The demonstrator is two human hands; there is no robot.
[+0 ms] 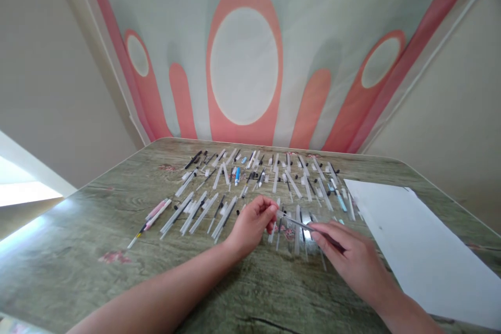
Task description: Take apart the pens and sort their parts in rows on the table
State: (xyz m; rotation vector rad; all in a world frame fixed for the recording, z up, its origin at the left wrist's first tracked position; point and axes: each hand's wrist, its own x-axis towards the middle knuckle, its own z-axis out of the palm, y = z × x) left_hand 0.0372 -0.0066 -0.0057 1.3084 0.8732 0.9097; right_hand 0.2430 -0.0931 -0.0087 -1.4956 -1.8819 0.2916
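My left hand [254, 217] is closed, its thumb and fingertips pinching a small clear pen part [279, 213]. In my right hand [352, 255] is a thin, dark pen refill [299, 224], gripped between thumb and fingers. The refill's front end meets the clear part at my left fingertips; whether it sits inside is too small to tell. Beneath both hands lie several clear pen barrels [297, 229] and dark refills. More barrels and refills [193, 214] are spread in rows to the left of my left hand.
Rows of taken-apart pens cover the far half of the wood-patterned table [164, 282], with a blue pen [237, 176] among them. Pink and white pen pieces [154, 214] lie at the left. A large white sheet [422, 250] covers the right side. Behind stands a patterned wall [305, 10].
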